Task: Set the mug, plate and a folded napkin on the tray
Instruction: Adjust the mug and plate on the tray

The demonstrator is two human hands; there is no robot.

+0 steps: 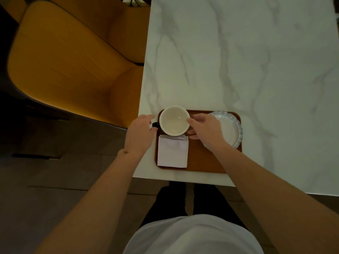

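A brown tray [200, 162] lies at the near-left corner of the marble table. A cream mug [173, 120] with a dark handle [155, 124] stands on the tray's far-left corner, handle pointing left. A folded white napkin [172, 152] lies flat on the tray just in front of the mug. A white scalloped plate [230, 129] rests at the tray's far-right corner, partly hidden by my right hand. My right hand [205, 129] wraps the mug's right side, thumb at the rim. My left hand [142, 131] sits beside the handle with its fingers apart.
The white marble table [238, 61] stretches away beyond the tray. A mustard-yellow upholstered chair [73, 61] stands close against the table's left edge. The table's near edge is just in front of my legs.
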